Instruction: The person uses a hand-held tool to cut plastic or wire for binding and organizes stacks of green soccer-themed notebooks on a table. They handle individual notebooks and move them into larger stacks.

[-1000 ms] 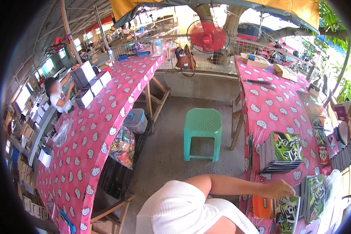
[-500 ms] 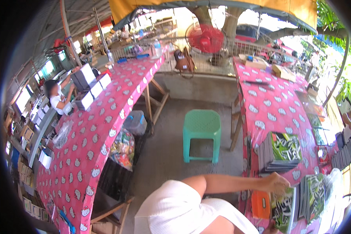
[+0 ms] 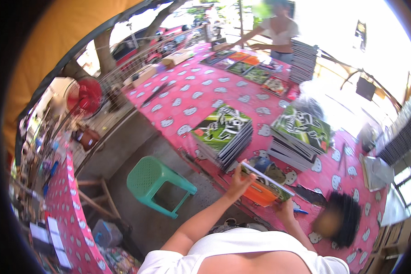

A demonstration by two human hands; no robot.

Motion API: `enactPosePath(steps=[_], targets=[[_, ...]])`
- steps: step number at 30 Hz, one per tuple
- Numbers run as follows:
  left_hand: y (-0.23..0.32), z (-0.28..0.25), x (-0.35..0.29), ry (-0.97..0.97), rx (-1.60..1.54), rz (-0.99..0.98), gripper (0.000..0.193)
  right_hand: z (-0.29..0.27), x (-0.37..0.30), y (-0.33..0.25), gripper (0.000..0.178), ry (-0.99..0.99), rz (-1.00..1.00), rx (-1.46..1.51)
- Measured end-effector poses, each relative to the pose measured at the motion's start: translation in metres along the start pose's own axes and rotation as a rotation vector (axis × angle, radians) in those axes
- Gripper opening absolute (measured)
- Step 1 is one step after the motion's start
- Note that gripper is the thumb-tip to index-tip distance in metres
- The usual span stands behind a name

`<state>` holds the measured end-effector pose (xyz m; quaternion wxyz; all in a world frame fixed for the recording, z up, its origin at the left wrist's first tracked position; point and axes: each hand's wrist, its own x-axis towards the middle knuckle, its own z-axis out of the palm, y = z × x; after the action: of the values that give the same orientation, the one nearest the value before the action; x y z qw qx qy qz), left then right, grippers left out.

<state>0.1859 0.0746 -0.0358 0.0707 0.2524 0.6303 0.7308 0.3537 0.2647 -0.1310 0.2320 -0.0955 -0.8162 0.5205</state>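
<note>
My left hand [image 3: 240, 183] and my right hand [image 3: 284, 210] grip opposite ends of a thin green-covered book [image 3: 278, 186]. It is tilted, its pale edge upward, above the near side of the pink table [image 3: 201, 93]. Just below the book shows an orange item [image 3: 259, 194], partly covered. Ahead of my left hand stands a stack of green-covered books [image 3: 223, 128]. A second, uneven stack [image 3: 301, 130] of the same kind is farther right. A blue pen [image 3: 300, 211] lies beside my right hand, and a dark rounded item [image 3: 270, 168] sits behind the held book.
A green plastic stool [image 3: 151, 179] stands on the floor at left. Across the table a person [image 3: 281, 34] reaches toward booklets laid in rows [image 3: 253, 73], beside a tall stack [image 3: 303, 61]. A blurred black pile [image 3: 345, 219] is at right. A red fan [image 3: 84, 97] stands beyond the railing.
My view has swung right, bringing the right-hand table to the middle. My left hand, earlier reaching over the books, now holds a book together with my right hand.
</note>
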Motion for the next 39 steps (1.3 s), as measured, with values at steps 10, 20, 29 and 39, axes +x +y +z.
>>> enactPosePath(steps=[10,20,29,39], targets=[[0.008,0.018,0.018,0.133,-0.242,-0.267,0.041,-0.206,-0.003,-0.05,0.062,0.66,0.814,-1.565],[0.098,0.069,-0.004,0.057,0.706,0.722,0.058,-0.235,-0.011,-0.018,0.019,0.576,0.607,-1.154],[0.078,0.083,0.002,-0.627,0.798,0.602,0.038,-0.246,0.008,-0.006,0.02,0.611,0.454,-1.065],[0.083,0.079,0.0,-0.551,0.694,0.523,0.009,-0.242,0.018,-0.015,0.02,0.504,0.656,-1.067]])
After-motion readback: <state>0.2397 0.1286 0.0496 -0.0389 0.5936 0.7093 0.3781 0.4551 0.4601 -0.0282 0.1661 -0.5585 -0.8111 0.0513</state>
